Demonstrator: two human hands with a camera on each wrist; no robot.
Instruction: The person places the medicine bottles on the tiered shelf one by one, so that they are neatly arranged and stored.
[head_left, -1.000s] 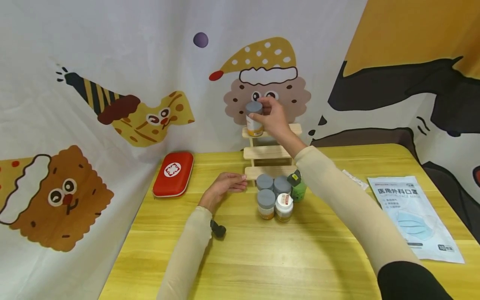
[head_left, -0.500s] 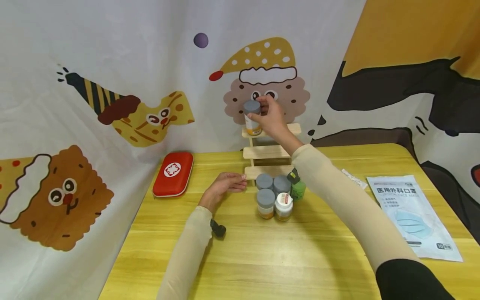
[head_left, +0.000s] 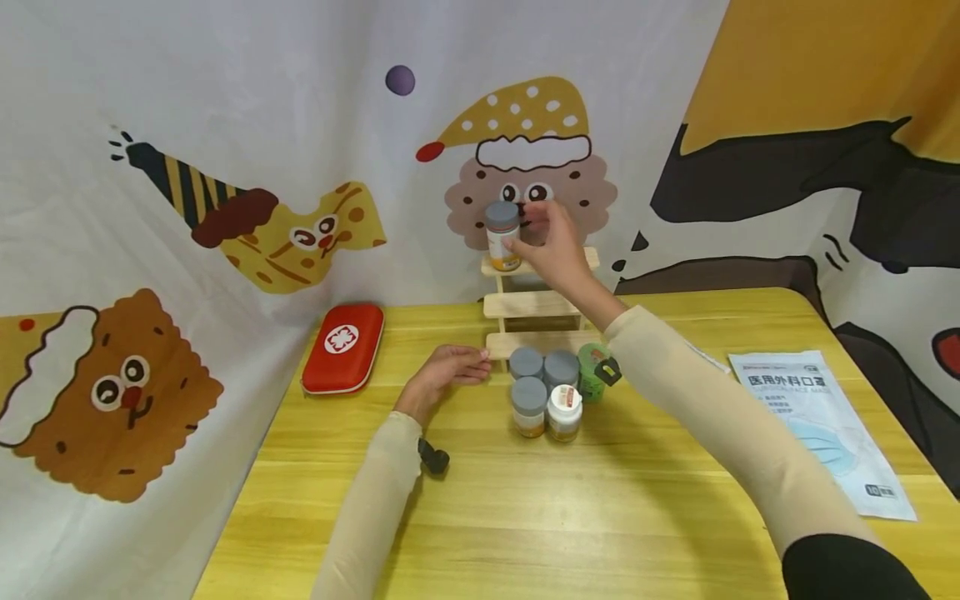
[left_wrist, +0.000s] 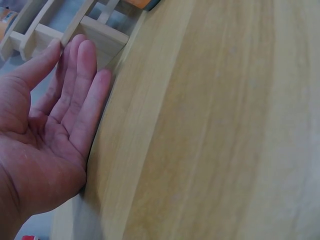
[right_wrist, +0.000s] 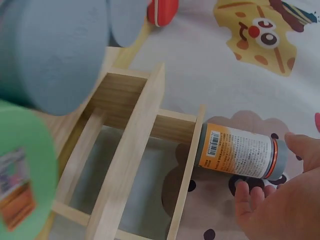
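1. Reaching forward, the left hand point(head_left: 442, 375) lies nearest, its fingers long and relaxed, the tips at the left end of the lowest step of a three-step wooden display rack point(head_left: 532, 305).
2. Above and beyond it, the right hand point(head_left: 562, 250) is spread wide around the right side of a grey-lidded jar point(head_left: 503, 236). The fingers stand clear of the label; whether the thumb tip touches the jar, I cannot tell. The jar stands upright on the left end of the top step, its label white above and orange below.
3. Before the rack, containers stand close together. In front are another grey-capped jar point(head_left: 529, 407) and a smaller white-capped bottle point(head_left: 564, 412); behind them come two more grey lids point(head_left: 562, 369) and a green tub point(head_left: 590, 388), partly behind the right wrist's black camera point(head_left: 609, 372). Their contents are hidden.
4. Underneath is a yellow wood-grain table point(head_left: 450, 533). To the right, a surgical mask packet point(head_left: 840, 442) lies flat, partly covered by the cream sleeve point(head_left: 705, 400); farther back on the left lies a red case point(head_left: 343, 348) with a white emblem.
5. Behind the table hangs pale cloth point(head_left: 300, 100) printed with cartoon biscuits and cheese in party hats.
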